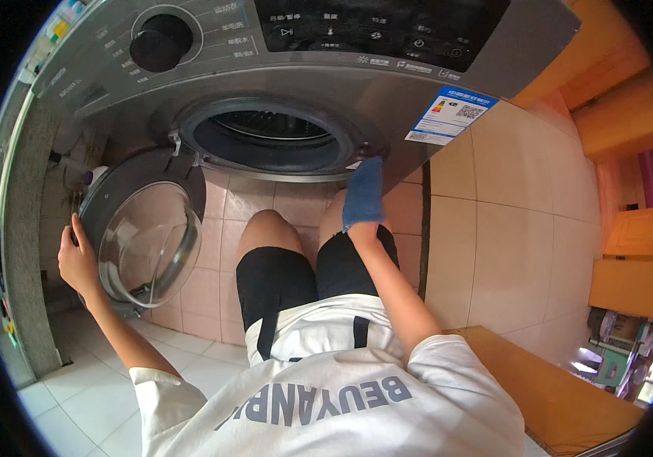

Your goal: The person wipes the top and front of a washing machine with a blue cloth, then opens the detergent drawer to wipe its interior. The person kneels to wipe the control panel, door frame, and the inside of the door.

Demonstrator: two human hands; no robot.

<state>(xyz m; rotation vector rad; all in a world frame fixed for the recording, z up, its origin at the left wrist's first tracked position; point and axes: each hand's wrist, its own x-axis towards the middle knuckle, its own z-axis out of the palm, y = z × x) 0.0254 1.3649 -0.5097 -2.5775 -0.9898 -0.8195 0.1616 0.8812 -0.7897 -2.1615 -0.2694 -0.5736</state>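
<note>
A grey front-loading washing machine [303, 85] stands before me, its round drum opening [269, 140] uncovered. The door [149, 245], with a clear glass bowl, hangs open on the left. My left hand [78, 257] holds the door's outer edge, fingers partly hidden behind the rim. On the right, a blue cloth [364, 191] covers my right hand [362, 224] like a mitt and reaches the lower right rim of the opening. The covered fingers are hidden, so their pose does not show.
A round dial [161, 43] and a dark control panel [378, 28] top the machine. A grey post [26, 240] stands at far left. Orange-brown wooden cabinets [638, 240] line the right side, and a wooden board [509, 371] lies at lower right.
</note>
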